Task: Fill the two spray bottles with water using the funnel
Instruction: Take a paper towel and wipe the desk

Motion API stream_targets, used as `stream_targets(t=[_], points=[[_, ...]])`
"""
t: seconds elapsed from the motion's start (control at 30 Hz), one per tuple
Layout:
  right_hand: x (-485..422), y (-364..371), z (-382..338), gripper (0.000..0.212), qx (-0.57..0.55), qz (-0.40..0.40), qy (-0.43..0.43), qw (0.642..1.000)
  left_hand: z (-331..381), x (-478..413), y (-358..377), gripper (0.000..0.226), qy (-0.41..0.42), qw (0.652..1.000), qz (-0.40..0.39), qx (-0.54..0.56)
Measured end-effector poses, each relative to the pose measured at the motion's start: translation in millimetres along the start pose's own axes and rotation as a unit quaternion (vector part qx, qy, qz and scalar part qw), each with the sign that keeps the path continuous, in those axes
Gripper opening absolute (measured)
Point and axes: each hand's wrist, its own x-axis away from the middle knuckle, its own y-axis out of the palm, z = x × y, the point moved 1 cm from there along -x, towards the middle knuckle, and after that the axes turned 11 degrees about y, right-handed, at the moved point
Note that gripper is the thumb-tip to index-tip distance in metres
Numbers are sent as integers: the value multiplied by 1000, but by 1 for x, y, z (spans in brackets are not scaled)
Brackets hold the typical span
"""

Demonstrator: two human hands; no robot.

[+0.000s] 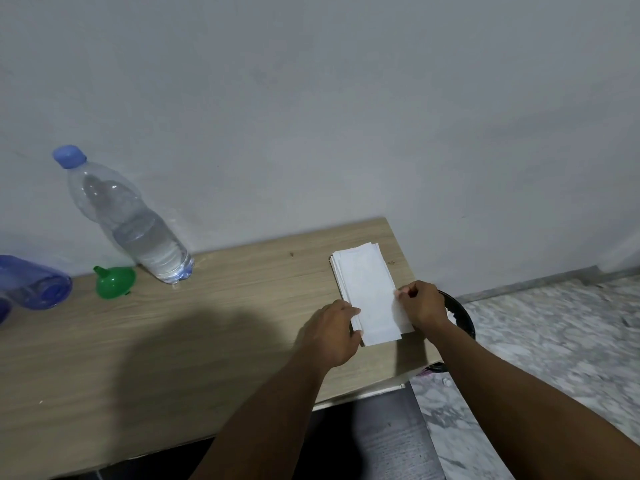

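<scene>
- Step: filling not begun; both hands are busy at the napkin stack (349,265) on the right end of the worktop (207,327), likely getting a wipe ready.
- Left hand (332,329) grips the stack's near left edge; right hand (423,304) pinches the top napkin (372,303) at its right edge.
- Next: probably peel one sheet free, then a long reach left.
- Funnel (115,281) sits far left, just beside the capped water bottle (130,221), spout tilted up-left, wide mouth down-right.
- Spray bottle (34,286) lies on its side at the frame edge, long axis roughly left-right.
</scene>
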Motion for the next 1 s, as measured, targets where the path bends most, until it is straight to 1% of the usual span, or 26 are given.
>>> stream_targets(t=[0.13,0.23,0.33,0.47,0.7,1.0], points=[[1,-2,0,15,-22,7,-2,1000,-3,0,3,52,-5,1000,3,0],[0,0,0,29,-23,-15,6,1000,-4,1,5,53,-4,1000,6,-5],[-1,4,1,19,-9,-19,17,1000,-5,1,6,54,-1,1000,10,-4],[1,2,1,15,-26,-7,6,1000,-6,0,7,57,-6,1000,5,3],[5,-6,-3,19,-39,5,-8,999,-8,-2,8,60,-8,1000,-4,1],[12,-20,-7,20,-44,41,2,998,-4,-2,5,61,-4,1000,-18,-3]])
